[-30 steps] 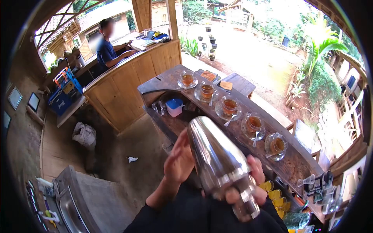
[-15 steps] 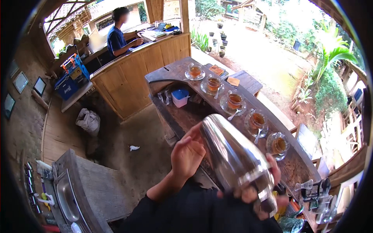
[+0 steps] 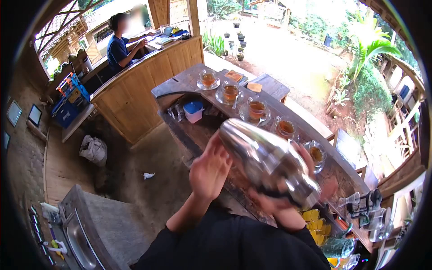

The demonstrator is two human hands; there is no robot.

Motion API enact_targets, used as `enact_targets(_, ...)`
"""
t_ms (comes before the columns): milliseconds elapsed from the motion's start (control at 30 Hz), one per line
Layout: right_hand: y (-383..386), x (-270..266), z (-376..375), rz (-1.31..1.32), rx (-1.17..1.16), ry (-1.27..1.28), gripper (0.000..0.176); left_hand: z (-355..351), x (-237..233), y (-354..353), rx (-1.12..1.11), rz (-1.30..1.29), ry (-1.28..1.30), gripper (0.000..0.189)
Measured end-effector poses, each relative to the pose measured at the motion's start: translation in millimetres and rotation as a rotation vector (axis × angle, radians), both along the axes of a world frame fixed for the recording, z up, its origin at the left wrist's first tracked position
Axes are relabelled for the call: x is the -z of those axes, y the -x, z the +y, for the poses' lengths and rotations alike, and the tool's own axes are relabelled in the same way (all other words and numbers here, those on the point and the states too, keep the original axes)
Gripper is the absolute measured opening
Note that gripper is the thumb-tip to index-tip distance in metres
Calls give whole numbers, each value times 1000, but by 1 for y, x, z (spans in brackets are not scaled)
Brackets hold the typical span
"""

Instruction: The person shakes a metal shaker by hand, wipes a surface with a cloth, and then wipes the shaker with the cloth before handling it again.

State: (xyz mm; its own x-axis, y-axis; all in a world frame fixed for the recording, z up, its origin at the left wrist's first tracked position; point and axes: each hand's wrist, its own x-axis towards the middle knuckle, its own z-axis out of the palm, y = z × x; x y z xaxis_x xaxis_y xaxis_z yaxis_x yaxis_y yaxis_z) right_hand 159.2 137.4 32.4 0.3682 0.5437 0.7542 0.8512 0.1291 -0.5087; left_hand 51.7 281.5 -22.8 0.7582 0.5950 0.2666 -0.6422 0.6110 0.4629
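Observation:
A shiny metal cocktail shaker [image 3: 265, 157] is tilted in front of me, blurred by motion, its cap end toward the lower right. My left hand [image 3: 209, 168] holds its wide base, the fingers partly hidden behind the metal. Around the cap end, my right hand [image 3: 271, 202] grips the shaker, with smeared fingers on its far side. Beyond it, several glass cups of amber drink stand on saucers along the wooden counter, among them a far cup [image 3: 208, 80], a middle cup [image 3: 257, 109] and a near cup [image 3: 316, 155].
A white tub with a blue lid [image 3: 193, 111] sits on the counter's lower shelf. Several yellow cups [image 3: 317, 225] and glassware [image 3: 380, 225] are at the lower right. A metal sink [image 3: 81, 243] is at the lower left. A person in blue [image 3: 119, 51] is behind a wooden partition [image 3: 148, 87].
The shaker has swung to a flatter tilt, its base end moving left and up, with both hands still on it. The view has shifted, so the counter and cups appear farther left.

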Motion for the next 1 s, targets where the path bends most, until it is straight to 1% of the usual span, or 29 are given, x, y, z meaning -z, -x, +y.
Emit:
enact_targets(33,-1,1,0,-9,2,-11,92,1,0,2,43,-109,-81,76)
enact_targets(67,-1,3,0,122,-31,-18,94,-8,-11,6,88,-141,-199,76)
enact_targets(167,7,15,-8,549,-130,1,103,-3,4,5,89,-59,-205,77)
enact_targets(233,9,21,-9,825,-193,-2,109,2,6,4,77,-72,-160,76)
enact_targets(267,0,20,-4,-37,89,33,109,5,6,2,65,-93,-123,75)
enact_targets(300,4,-3,-14,375,-114,72,108,9,3,-1,56,-117,-91,74)
enact_targets(333,2,-2,-13,371,-113,64,108,9,0,-1,58,-120,-99,74)
enact_targets(400,0,9,-13,427,-116,88,107,0,-2,6,144,-129,-248,74)
enact_targets(433,0,19,-14,462,-117,107,106,0,3,5,141,-123,-236,74)
enact_targets(500,0,37,-10,520,-121,123,106,10,9,-3,83,26,-8,81)
enact_targets(533,-3,47,0,518,-123,120,106,13,8,-4,7,48,-44,82)
enact_targets(567,-7,61,18,279,67,-221,93,14,5,0,6,43,-53,82)
enact_targets(633,-14,82,48,-224,450,-882,69,12,0,9,161,-150,-165,76)
enact_targets(667,-10,82,50,-232,331,-983,69,8,-3,9,145,-144,-207,75)
enact_targets(700,-3,68,43,-86,132,-803,69,8,-2,8,144,-138,-196,75)
enact_targets(733,-1,46,18,189,-8,-217,69,11,-3,5,83,-14,-96,80)
enact_targets(767,0,29,20,219,-41,-47,69,16,-5,0,22,106,-2,84)
enact_targets(800,2,19,28,134,-30,-71,69,21,-5,-5,-86,147,-42,85)
enact_targets(833,3,16,29,92,-15,-124,69,22,-5,0,-86,142,-47,85)
enact_targets(867,2,22,27,83,10,-197,70,25,-4,7,32,-25,-109,80)
enact_targets(900,4,52,27,91,55,-412,70,25,-2,12,151,-189,-164,75)
enact_targets(933,1,100,32,120,122,-631,71,20,-6,13,131,-184,-237,72)
enact_targets(967,0,137,30,208,163,-665,71,21,-3,12,128,-181,-227,72)
enact_targets(1000,2,111,49,139,125,-614,81,23,-2,12,64,-67,-124,76)
